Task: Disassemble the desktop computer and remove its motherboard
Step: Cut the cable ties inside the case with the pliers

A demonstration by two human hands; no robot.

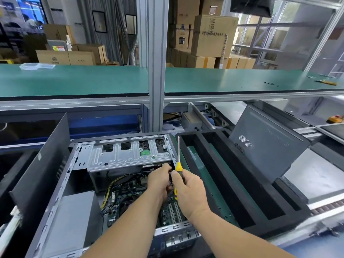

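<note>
The open computer case [78, 183] lies on its side at the counter's near edge, motherboard [119, 200] still inside. The left hand [160, 180] curls around something hidden under the drive cage [128, 155]; the right hand [188, 190] grips a screwdriver [178, 164], tip up. Best to free any connector squarely, without pulling the wires.

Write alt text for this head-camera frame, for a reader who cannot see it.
Both hands reach into an open desktop computer case: the right hand grips a yellow-handled screwdriver with its shaft pointing up, while the left hand works just below the metal drive cage, above the motherboard. A black foam tray sits to the right.
</note>
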